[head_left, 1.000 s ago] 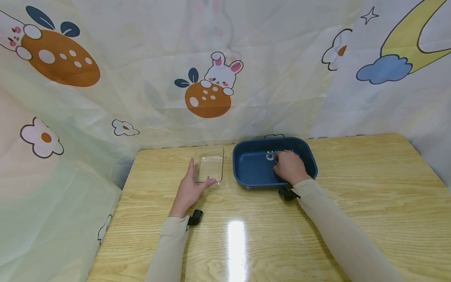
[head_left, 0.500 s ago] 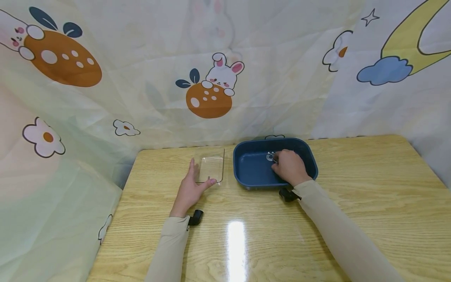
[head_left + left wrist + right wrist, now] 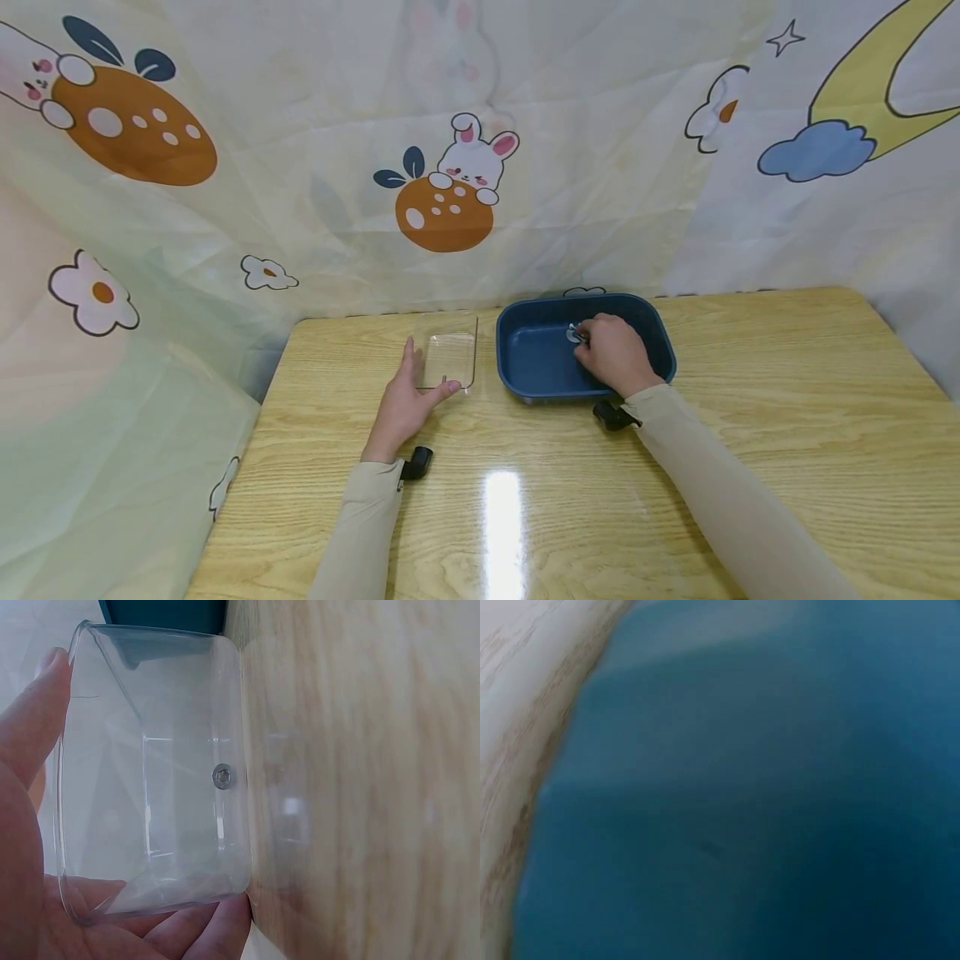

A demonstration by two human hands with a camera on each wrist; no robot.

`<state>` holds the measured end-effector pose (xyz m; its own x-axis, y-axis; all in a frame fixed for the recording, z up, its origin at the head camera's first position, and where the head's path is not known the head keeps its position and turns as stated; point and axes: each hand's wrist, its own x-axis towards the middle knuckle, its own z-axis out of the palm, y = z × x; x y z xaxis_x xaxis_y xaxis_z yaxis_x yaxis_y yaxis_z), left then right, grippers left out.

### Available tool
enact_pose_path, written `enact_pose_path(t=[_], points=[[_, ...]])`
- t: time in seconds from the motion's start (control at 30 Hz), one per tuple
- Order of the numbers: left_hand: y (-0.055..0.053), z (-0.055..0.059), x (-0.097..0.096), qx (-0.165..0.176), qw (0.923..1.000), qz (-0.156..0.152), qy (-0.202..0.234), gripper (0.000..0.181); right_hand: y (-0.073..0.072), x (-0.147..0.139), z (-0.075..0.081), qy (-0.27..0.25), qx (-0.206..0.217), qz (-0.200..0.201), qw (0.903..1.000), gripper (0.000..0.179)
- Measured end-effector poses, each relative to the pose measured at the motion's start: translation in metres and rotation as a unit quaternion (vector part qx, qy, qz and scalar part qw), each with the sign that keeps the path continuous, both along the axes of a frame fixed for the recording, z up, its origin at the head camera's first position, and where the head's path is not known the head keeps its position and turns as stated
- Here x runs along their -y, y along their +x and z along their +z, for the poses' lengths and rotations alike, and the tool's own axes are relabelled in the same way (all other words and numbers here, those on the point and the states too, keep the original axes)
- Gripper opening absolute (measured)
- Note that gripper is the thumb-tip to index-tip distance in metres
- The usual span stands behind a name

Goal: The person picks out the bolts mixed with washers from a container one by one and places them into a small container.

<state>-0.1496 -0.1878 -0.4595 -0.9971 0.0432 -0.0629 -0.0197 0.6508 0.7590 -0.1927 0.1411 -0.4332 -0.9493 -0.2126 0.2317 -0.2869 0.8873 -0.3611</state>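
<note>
In the head view my left hand [image 3: 402,408] holds a clear plastic box [image 3: 474,354] at its near left corner, thumb on the near side. Up close in the left wrist view, one small socket-head screw [image 3: 222,777] is inside the box, and the fingers [image 3: 187,930] wrap round its side. My right hand [image 3: 618,354] reaches into a dark blue bin [image 3: 536,354], fingers curled at several small shiny metal pieces [image 3: 573,333]. The hand covers its fingertips' contact, so a grip cannot be confirmed. The right wrist view holds only the blurred blue wall [image 3: 690,787].
Both containers stand side by side near the back edge of a wooden table [image 3: 570,500], a narrow gap between them. Behind rises a printed cloth [image 3: 600,167], which also hangs at the left. A black wrist camera [image 3: 417,463] sits at the left cuff.
Inside the bin, my right hand has shifted slightly left and away from me, covering more of the metal pieces. My left hand and the clear box stay in place.
</note>
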Motion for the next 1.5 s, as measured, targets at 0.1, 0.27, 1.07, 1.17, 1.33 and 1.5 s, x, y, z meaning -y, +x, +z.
enact_pose_path(t=[0.1,0.27,1.07,1.17,1.33,1.5], points=[[0.0,-0.001,0.0,0.001,1.0,0.001,0.0,0.109,0.001,0.001,0.002,-0.003,-0.013,0.009,0.9999,0.021],[0.0,0.0,0.001,0.0,1.0,0.0,0.0,0.109,0.003,0.005,0.003,-0.006,-0.034,0.017,0.9992,0.021],[0.0,0.002,0.0,0.002,1.0,0.003,0.005,0.11,0.009,0.027,0.005,-0.048,-0.107,0.041,0.9923,0.019],[0.0,0.001,-0.001,0.001,1.0,0.002,0.005,0.11,0.01,0.031,0.005,-0.049,-0.106,0.041,0.9922,0.019],[-0.001,0.0,0.0,-0.002,1.0,0.001,0.005,0.11,0.012,0.037,0.003,-0.06,-0.112,0.049,0.9908,0.019],[0.0,0.0,-0.001,-0.003,1.0,0.001,0.004,0.109,0.014,0.044,0.003,-0.067,-0.113,0.053,0.9899,0.02]])
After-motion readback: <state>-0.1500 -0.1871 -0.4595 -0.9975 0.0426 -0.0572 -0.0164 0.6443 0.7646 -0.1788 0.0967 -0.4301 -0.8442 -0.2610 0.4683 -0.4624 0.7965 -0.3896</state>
